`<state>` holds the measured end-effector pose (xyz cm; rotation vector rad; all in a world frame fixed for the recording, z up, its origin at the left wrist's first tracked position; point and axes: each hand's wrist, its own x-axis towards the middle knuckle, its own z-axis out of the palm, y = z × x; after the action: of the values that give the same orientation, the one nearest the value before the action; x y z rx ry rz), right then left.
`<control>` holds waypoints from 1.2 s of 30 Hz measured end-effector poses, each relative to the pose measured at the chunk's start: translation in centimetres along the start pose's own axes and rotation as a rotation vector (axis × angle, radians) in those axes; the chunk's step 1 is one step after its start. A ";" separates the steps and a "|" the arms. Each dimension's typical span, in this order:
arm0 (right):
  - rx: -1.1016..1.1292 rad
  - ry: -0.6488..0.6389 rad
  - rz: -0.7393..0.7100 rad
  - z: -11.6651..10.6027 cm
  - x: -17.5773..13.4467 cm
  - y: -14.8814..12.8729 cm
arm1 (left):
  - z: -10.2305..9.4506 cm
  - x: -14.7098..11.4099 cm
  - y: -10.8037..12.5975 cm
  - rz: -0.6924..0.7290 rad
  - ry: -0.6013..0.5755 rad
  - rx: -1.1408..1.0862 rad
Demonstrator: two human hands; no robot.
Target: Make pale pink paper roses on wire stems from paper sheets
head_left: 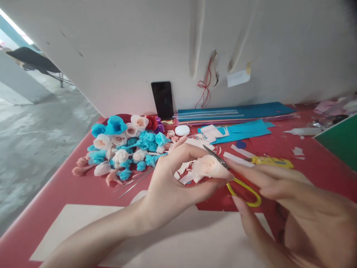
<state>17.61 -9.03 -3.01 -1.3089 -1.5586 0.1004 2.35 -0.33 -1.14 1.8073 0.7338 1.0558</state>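
My left hand (163,188) is closed around a cream paper flower (206,166), pinching its right edge between thumb and fingers. My right hand (290,197) grips a pair of scissors with red and yellow handles (255,203). Their dark metal blades (214,155) lie along the flower's upper right side, touching or very close to it. Whether paper sits between the blades I cannot tell. Under the hands are white paper scraps (188,178) and a large pale sheet (195,238) on the red tabletop (22,242).
Blue, white, pink and red paper flowers (121,158) are heaped at left beside thin wires (136,182). A phone (162,99) leans on the back panel. Blue paper sheets (245,130), a yellow glue gun (273,162) and a green board (340,149) lie behind and right.
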 end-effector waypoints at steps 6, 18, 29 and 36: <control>0.036 -0.013 0.052 0.5 -0.4 -0.4 | -0.1 -0.2 -0.2 0.006 -0.001 0.021; 0.050 -0.175 -0.097 2.4 -0.6 0.0 | 0.1 0.8 -0.6 -0.009 0.138 -0.013; 0.405 -0.023 0.222 0.4 1.7 0.3 | -0.6 1.6 -2.5 -0.096 0.078 -0.008; 0.417 0.003 0.204 -0.7 2.2 1.1 | -0.5 1.3 -2.4 -0.123 0.057 -0.004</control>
<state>19.17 -7.31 -1.98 -1.1258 -1.3085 0.5229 2.41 1.94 -2.72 1.7120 0.8656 1.0304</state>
